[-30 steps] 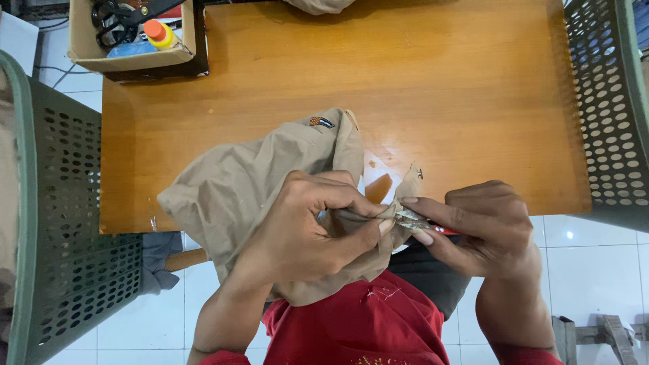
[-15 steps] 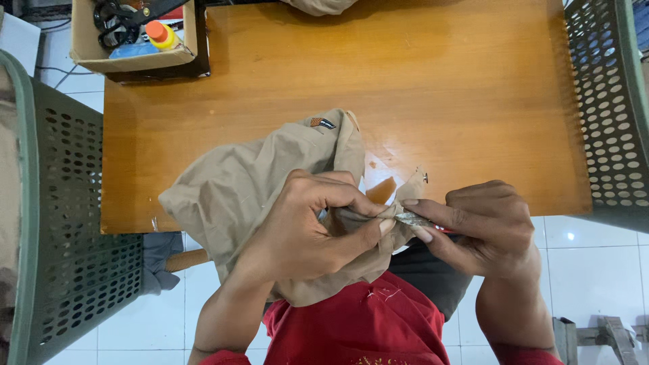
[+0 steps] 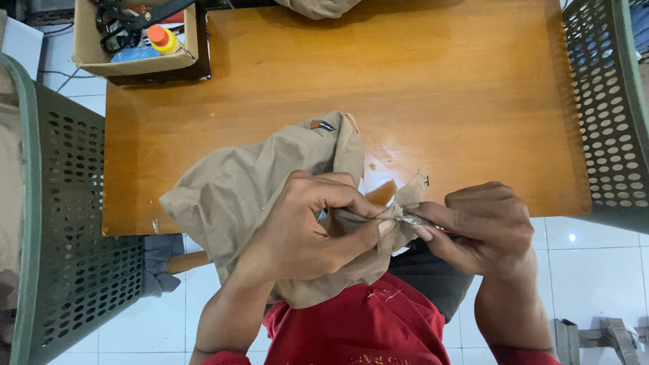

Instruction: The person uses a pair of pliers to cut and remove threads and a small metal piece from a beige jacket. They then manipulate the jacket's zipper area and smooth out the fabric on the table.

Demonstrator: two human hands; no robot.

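At the centre of the frame, a person's left hand (image 3: 307, 226) pinches a fold of crumpled khaki cotton garment (image 3: 250, 186) between thumb and fingers, while the right hand (image 3: 483, 226) closes on a small slim metal tool (image 3: 410, 219), only partly visible, pressed against the gathered edge. The garment hangs over the near edge of the glossy orange-brown wooden table (image 3: 433, 88) and spills toward the person's red shirt (image 3: 351, 324). The work appears to be under way on one small spot of fabric; how much is finished cannot be told. An open cardboard box of scissors and bottles (image 3: 138, 37) sits upper left. Green perforated plastic baskets (image 3: 64, 223) flank the table on both sides.
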